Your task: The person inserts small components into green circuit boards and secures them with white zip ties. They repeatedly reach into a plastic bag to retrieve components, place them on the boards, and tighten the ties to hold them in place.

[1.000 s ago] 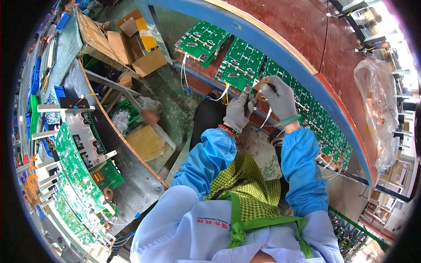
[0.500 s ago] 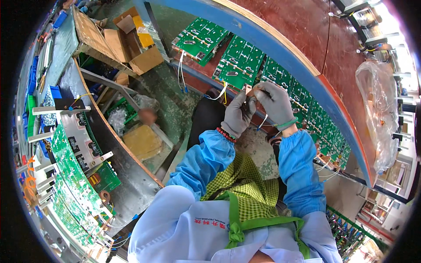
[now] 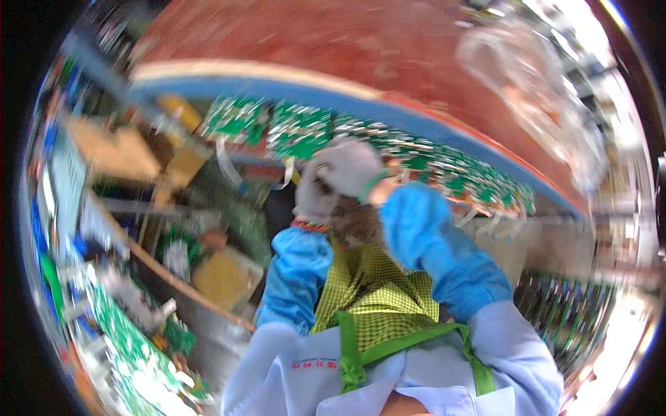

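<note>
Bench edge: circuit boards (image 3: 298,132) beside gloved hands (image 3: 340,177).

- The whole view is smeared by motion blur.
- The left hand (image 3: 313,201) is partly covered by the right hand (image 3: 347,168); whatever is held cannot be made out.
- The green circuit boards (image 3: 298,132) at twelve o'clock are blurred past detail.

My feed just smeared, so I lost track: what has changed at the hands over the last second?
The head camera swung, blurring the picture. Both gloved hands, left hand and right hand, stay together at the row of green circuit boards by the blue table edge. The blur hides whether they hold anything. Boards and the cardboard boxes look unmoved.
</note>
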A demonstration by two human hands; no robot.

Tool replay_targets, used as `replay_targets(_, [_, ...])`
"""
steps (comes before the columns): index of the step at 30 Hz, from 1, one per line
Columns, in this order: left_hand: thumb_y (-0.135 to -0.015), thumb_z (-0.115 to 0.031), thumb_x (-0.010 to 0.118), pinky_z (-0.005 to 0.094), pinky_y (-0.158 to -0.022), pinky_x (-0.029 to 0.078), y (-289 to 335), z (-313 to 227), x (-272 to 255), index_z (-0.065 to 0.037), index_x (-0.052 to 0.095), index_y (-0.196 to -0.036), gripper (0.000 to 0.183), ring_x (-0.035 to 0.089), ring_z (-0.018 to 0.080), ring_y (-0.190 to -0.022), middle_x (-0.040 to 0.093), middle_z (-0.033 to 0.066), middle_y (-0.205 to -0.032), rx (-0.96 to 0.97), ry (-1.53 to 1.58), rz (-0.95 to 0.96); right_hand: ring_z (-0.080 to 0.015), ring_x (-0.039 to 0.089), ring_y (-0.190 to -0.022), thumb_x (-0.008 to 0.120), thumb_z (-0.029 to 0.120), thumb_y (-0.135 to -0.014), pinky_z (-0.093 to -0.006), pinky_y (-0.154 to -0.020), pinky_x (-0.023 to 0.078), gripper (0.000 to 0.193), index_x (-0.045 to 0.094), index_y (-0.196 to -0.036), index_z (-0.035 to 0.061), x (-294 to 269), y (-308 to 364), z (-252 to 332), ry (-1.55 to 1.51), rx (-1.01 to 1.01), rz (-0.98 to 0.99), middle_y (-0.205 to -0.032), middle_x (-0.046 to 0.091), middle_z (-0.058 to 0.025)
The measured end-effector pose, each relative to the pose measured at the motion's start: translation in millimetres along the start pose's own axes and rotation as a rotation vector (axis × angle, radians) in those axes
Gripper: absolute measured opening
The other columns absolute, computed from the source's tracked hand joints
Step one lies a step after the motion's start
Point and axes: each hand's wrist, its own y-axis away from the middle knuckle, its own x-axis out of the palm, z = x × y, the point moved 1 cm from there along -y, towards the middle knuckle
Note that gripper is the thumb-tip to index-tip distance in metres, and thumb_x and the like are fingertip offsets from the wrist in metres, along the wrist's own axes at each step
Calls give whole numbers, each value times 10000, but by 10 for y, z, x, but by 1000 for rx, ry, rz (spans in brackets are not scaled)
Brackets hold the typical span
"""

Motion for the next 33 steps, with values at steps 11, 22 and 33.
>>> replay_targets(11, [-920, -109, 540, 204, -528, 539, -246, -161, 31, -43, 626, -958, 115, 638, 145, -810, 653, 57, -900, -527, 752, -97, -329, 603, -910, 627, 227, -834, -398, -799, 497, 314, 603, -1088, 45, -1883, 1904, -72, -157, -247, -528, -1007, 609, -152])
replay_targets(22, [-892, -130, 615, 165, -465, 467, -359, -170, -55, -63, 598, -883, 69, 576, 90, -613, 606, 49, -755, -547, 488, -179, -236, 653, -838, 593, 140, -847, -329, -758, 502, 233, 638, -1046, 27, -3223, 4277, -2518, 171, 629, -1342, -924, 668, -149])
replay_targets(33, [-851, -168, 661, 193, -427, 440, -513, -198, -390, -131, 582, -826, 90, 540, 77, -546, 551, -14, -653, -612, 376, -366, -333, 609, -1056, 547, 291, -829, -433, -891, 495, 301, 684, -1072, 176, -3864, 4093, -3551, 478, 1166, -339, -1156, 628, -141])
